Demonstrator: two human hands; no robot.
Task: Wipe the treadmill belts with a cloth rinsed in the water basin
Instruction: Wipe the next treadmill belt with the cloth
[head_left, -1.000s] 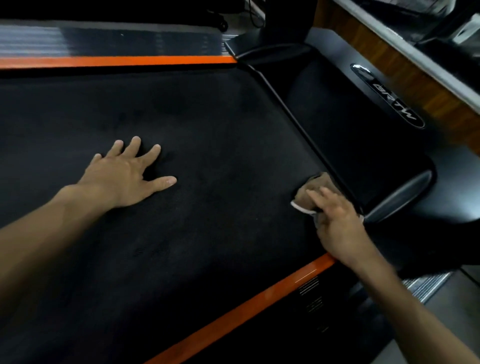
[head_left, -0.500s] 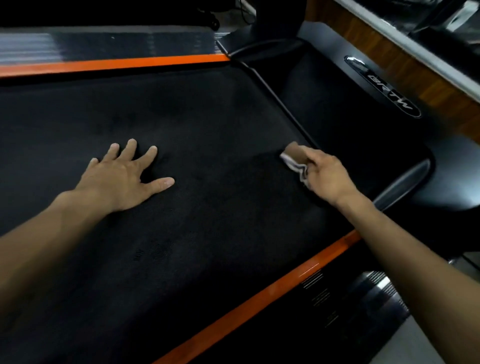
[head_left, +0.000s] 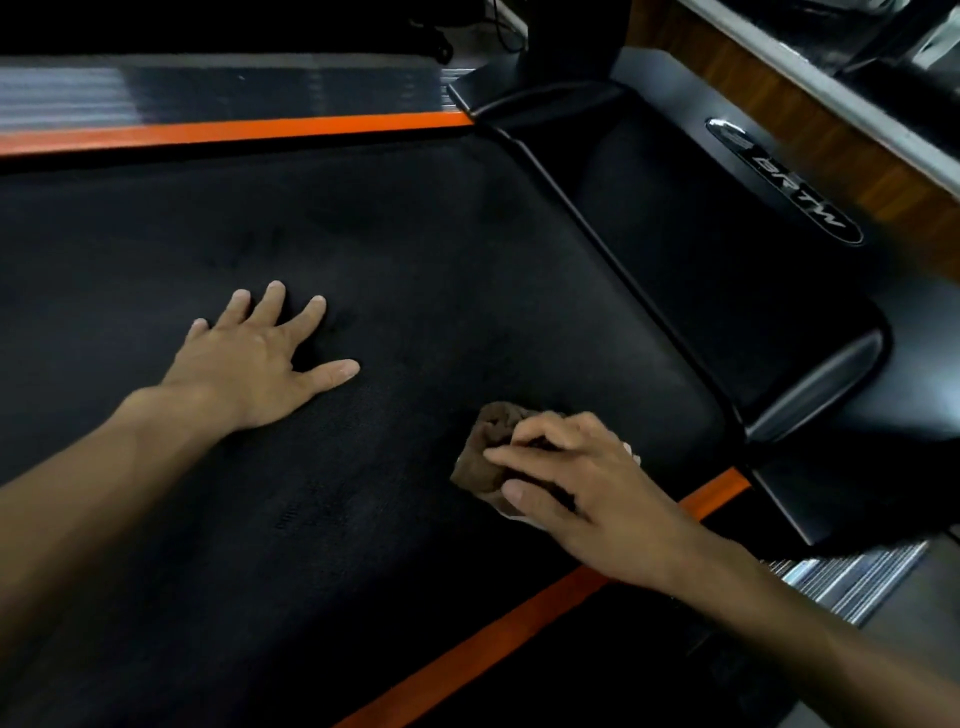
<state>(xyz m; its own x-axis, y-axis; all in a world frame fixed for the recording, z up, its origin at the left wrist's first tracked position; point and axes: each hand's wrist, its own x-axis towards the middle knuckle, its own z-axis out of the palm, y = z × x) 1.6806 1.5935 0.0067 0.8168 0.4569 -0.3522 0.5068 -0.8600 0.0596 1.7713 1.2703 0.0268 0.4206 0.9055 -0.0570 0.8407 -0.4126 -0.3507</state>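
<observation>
We count one treadmill belt, black. Two orange side strips: far strip, near strip. One cloth, brown, bunched. Two hands: left hand, right hand. One black motor cover with one logo badge. We note two ribbed metal footrails: far footrail, near footrail.

Wood-grain panel w/ pale ledge top right; ribbed metal strip lower right.
</observation>
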